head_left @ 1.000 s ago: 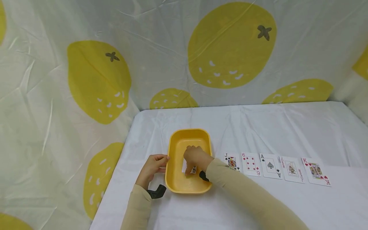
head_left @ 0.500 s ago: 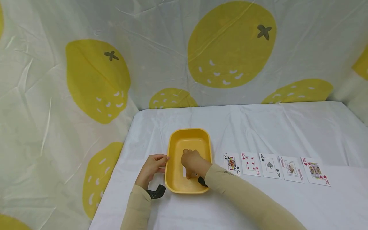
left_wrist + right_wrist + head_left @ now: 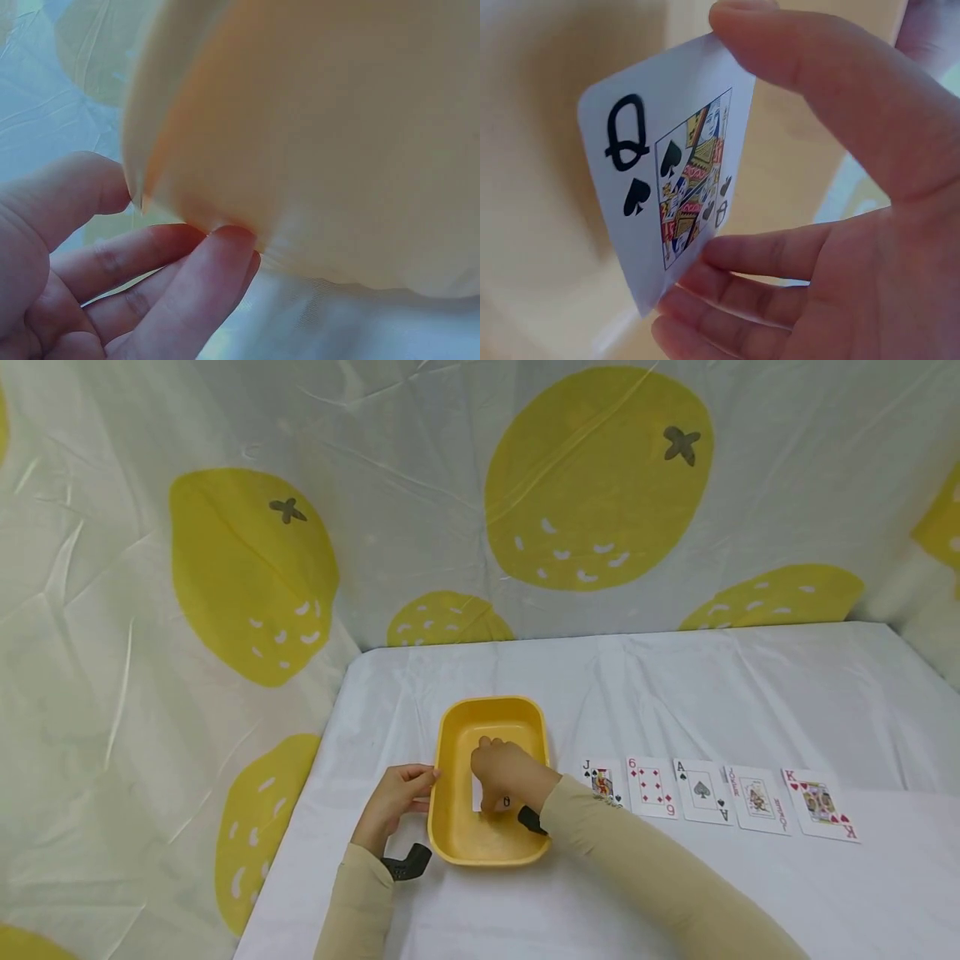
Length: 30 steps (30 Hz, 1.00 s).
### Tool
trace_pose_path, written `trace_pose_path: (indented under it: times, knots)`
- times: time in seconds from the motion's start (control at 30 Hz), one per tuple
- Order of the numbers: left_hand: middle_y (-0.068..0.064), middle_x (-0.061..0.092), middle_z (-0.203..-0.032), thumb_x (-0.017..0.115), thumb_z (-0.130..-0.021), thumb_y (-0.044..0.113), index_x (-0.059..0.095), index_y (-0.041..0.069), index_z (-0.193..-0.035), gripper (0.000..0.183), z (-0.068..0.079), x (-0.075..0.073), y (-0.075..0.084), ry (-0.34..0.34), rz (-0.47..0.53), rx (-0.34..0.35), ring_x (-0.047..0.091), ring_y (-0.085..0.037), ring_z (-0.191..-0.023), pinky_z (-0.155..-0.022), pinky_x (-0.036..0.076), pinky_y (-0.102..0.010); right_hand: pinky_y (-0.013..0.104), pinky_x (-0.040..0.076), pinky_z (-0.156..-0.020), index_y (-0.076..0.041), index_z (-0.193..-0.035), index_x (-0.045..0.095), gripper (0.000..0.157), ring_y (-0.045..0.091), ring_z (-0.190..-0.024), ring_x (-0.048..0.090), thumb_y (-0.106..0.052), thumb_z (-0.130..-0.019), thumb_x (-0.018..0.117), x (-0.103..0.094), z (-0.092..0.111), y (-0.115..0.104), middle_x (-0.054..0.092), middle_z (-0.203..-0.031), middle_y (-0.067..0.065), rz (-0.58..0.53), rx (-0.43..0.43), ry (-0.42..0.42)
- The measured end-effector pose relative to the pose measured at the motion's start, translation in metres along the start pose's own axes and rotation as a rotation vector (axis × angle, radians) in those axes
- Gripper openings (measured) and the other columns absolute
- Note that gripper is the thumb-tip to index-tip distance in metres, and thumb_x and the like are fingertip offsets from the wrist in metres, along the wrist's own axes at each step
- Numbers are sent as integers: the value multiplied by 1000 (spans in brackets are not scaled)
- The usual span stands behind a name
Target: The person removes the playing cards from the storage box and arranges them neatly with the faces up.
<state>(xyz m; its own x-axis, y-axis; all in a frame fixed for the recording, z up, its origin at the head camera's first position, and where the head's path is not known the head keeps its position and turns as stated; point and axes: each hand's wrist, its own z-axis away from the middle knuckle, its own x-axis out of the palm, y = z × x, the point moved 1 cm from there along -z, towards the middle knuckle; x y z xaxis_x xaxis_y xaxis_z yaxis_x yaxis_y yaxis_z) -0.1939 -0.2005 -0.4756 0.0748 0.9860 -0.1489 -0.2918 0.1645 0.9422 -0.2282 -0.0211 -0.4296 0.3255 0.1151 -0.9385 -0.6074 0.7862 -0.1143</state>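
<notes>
A yellow plastic tray (image 3: pixel 487 855) stands on the white-covered table. My left hand (image 3: pixel 396 800) is at its left side, thumb and fingertips pinching the rim; the left wrist view shows the tray wall (image 3: pixel 337 150) close up beside the fingers (image 3: pixel 217 262). Inside the tray, my right hand (image 3: pixel 510 774) holds a queen of spades playing card (image 3: pixel 634 195) by its edges, thumb on one edge and fingers on the opposite one. In the right wrist view the card is tilted over the tray floor, and from the head most of it is hidden beneath the hand.
Face-up cards lie in a row right of the tray: jack of spades (image 3: pixel 602 781), six of diamonds (image 3: pixel 651 787), ace of spades (image 3: pixel 702 791), joker (image 3: pixel 757 800) and king of hearts (image 3: pixel 821 805). A lemon-print curtain (image 3: pixel 420 510) hangs behind and at the left.
My right hand dips slightly toward the near side of the tray, then comes back up a little, the card still held. My left hand stays at the rim.
</notes>
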Motion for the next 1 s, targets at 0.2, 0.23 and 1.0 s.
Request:
trace_pose_path:
  times: [0.2, 0.23, 1.0]
  knots:
    - [-11, 65, -83, 63, -84, 19, 64, -8, -99, 30, -6, -1, -7, 11, -12, 2, 64, -21, -70, -59, 55, -36, 27, 42, -65, -8, -95, 52, 51, 18, -78, 42, -42, -65, 75, -20, 13, 13, 41, -90, 5, 3, -21, 1]
    - [-11, 65, -84, 63, -84, 20, 64, -8, -99, 31, -6, -1, -7, 12, -15, 5, 64, -21, -70, -59, 55, -36, 27, 42, -68, -7, -98, 52, 54, 19, -80, 42, -42, -65, 76, -23, 16, 16, 41, -93, 5, -6, -24, 4]
    - [-13, 65, -84, 61, -84, 15, 64, -8, -100, 29, -9, 4, -3, 6, -14, -3, 63, -19, -68, -59, 55, -34, 49, 45, -80, 11, -119, 43, 81, 37, -98, 48, -25, -57, 82, 4, 137, 159, 42, -117, 25, -54, 112, 199]
